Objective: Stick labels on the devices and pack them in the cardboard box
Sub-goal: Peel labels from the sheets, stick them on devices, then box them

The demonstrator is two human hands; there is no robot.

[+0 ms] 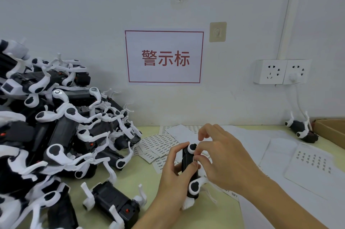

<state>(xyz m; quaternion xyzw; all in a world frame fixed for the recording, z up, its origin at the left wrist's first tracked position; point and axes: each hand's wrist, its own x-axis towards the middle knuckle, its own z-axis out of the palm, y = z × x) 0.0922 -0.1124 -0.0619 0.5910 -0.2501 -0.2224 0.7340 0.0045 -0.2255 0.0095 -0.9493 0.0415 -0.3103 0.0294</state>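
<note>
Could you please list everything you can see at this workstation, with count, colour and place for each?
Held device: one, black with white arms, upright between both hands.
Piled devices: many, black and white, heaped at left.
Lone device: one, black and white, far right beside the box.
Cardboard box: one, brown, right edge, only partly in view.
Label sheets: several, white, scattered behind the hands.
Backing sheets: a few, white, at right.
Wall sign: one, white with red border and characters.
Sockets: two, white, on the wall.
Hooks: two, on the wall.
Left hand: grips the device.
Right hand: fingers pressing on the device.
</note>
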